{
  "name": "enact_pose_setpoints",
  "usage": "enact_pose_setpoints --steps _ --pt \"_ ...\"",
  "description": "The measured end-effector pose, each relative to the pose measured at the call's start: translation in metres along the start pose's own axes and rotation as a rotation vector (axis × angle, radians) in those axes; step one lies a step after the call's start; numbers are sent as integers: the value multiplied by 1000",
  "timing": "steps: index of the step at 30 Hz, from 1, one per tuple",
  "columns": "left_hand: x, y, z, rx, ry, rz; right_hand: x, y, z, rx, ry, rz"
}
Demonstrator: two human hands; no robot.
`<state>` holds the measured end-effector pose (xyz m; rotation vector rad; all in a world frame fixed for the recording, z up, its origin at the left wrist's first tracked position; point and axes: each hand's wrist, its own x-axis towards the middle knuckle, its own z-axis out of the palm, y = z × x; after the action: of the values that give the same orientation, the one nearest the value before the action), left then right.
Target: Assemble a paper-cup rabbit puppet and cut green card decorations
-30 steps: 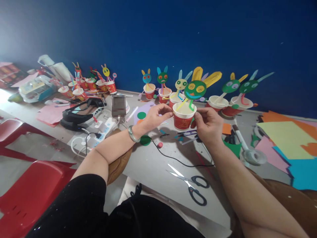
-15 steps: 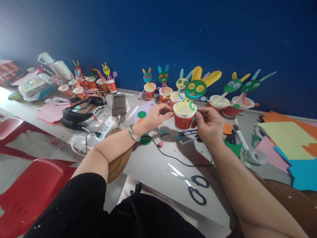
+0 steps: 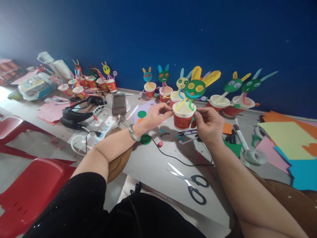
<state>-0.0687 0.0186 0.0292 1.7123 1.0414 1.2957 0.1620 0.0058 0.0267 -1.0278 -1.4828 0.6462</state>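
The person is holding a red paper cup up above the counter, near the middle of the scene, with both hands pinching it at the rim. The left hand is gripping the left edge with narrow fingers closed on the rim, and the right hand is doing the same on the right edge. A green paper face with yellow ears is standing out of the cup on thin strips.

The grip is looking light and high, so the cup is likely to buckle or slip if either hand is squeezing harder or letting go first. The face is top-heavy on its strips, and any tilt is risking it flopping over or pulling loose.

Just behind the cup, a row of finished cups is standing close together along the blue wall; pushing the held cup farther back could be knocking them over like dominoes. Below the hands, a black cable is trailing across the counter, and scissors are lying open nearer the person, so a forearm coming down carelessly could be snagging the cable or catching the blades. To the right, a marker and tape roll are lying close to the right wrist.
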Motion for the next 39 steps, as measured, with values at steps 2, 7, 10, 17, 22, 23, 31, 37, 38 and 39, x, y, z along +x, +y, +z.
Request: enact_pose_setpoints --steps 2,7,10,17,22,23,31,37,38,39 --pt "0 -1 0 5 -4 9 0 1 0 -8 -5 -5" --pt "1 -2 -1 -4 -4 19 0 5 -1 -12 -7 -6" --pt "1 -2 -1 -9 -2 19 0 7 -1 -7 -18 -6" --pt "1 -3 -1 -16 -6 11 0 6 0 14 -7 2" --pt "1 -1 0 -38 11 -1 -1 5 0 12 -21 10" --pt "1 0 1 -41 13 -3 -1 5 0 11 -22 12" --pt "1 2 2 -103 -15 -12 -1 3 1 29 -11 10" --pt "0 0 1 -34 -13 3 0 5 1 30 -4 13" --pt "0 0 1 -28 -15 4 0 5 1 34 -4 10" --pt "0 -1 1 -28 -16 2 0 5 1 37 -4 7"
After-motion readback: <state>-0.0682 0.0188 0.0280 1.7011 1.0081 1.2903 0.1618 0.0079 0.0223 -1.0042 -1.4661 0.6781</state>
